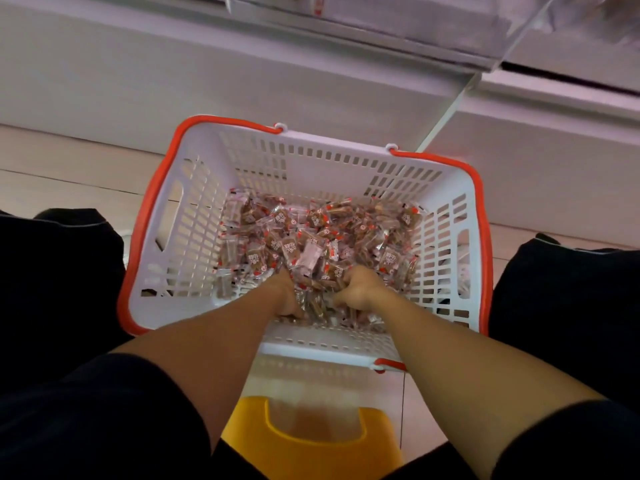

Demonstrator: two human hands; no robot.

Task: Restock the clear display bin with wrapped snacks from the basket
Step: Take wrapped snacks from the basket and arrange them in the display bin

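A white slotted basket with an orange rim stands on the floor between my knees. Its bottom is covered with many small wrapped snacks, brown pieces in clear wrappers with red marks. Both hands are down inside the basket at its near side. My left hand and my right hand are curled around a heap of snacks held between them. The clear display bin shows only as a transparent edge at the top of the view, above the basket.
A white shelf base runs behind the basket, with pale floor tiles in front of it. A yellow stool is under me, just near of the basket. My dark-clothed knees flank the basket on both sides.
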